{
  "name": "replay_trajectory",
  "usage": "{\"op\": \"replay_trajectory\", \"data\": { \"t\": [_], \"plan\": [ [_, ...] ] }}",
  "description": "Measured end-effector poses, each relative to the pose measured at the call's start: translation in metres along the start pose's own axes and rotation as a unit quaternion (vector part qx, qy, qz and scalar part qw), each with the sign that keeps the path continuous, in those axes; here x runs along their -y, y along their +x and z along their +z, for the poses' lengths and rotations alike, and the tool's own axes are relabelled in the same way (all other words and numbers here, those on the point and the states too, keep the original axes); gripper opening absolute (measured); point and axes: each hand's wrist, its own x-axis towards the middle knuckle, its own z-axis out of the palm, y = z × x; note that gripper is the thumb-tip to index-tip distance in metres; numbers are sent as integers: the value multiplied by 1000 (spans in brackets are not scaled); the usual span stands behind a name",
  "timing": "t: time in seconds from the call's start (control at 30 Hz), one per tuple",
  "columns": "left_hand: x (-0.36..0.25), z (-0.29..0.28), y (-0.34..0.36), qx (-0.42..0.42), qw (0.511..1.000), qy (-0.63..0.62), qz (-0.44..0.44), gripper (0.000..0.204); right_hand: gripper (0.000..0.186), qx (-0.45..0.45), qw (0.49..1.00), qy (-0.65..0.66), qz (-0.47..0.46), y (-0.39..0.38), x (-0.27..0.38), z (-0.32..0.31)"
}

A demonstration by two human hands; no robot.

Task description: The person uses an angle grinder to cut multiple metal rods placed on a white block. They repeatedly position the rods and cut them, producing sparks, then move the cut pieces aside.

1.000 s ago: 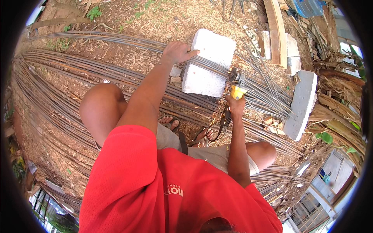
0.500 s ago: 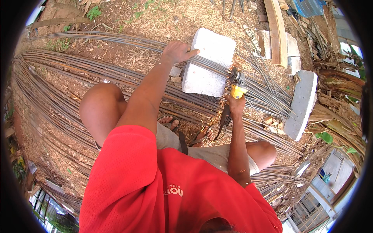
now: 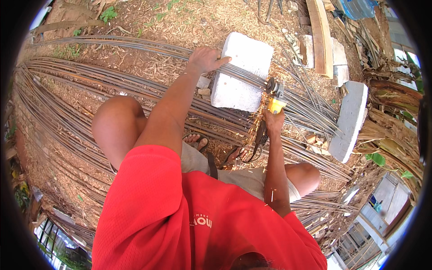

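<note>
My left hand (image 3: 206, 59) presses down on thin steel rods (image 3: 252, 80) that lie across a white concrete block (image 3: 243, 72). My right hand (image 3: 273, 122) grips a yellow angle grinder (image 3: 274, 96); its disc touches the rods at the block's right edge. Small sparks fly toward my legs below the disc. I squat in a red shirt, my bare feet in sandals (image 3: 198, 140) on the ground behind the block.
Long bundles of rusty rebar (image 3: 81, 90) curve across the dirt from left to right. A second white block (image 3: 348, 119) lies at the right, with a wooden plank (image 3: 320, 36) and more blocks behind it. Dry leaves and scrap litter the ground.
Sparks now show under the grinder disc. Both hands stay in almost the same place on the rods and the grinder.
</note>
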Motion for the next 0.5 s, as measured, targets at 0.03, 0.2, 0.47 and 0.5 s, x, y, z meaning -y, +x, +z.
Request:
{"op": "replay_trajectory", "data": {
  "t": [0.03, 0.2, 0.47, 0.5],
  "plan": [
    [0, 0, 0, -1, 1000, -1, 1, 98, 51, -3, 1000, 4, 2, 2, -1, 1],
    [-1, -2, -1, 1, 1000, 7, -1, 99, 50, 19, 999, -2, -39, 5, -7, -2],
    [1, 2, 2, 9, 1000, 2, -7, 100, 48, 19, 999, 8, -39, 6, -12, -1],
    [1, 3, 2, 8, 1000, 0, -7, 100, 49, 27, 998, 26, -43, 7, -14, -1]
  ]
}}
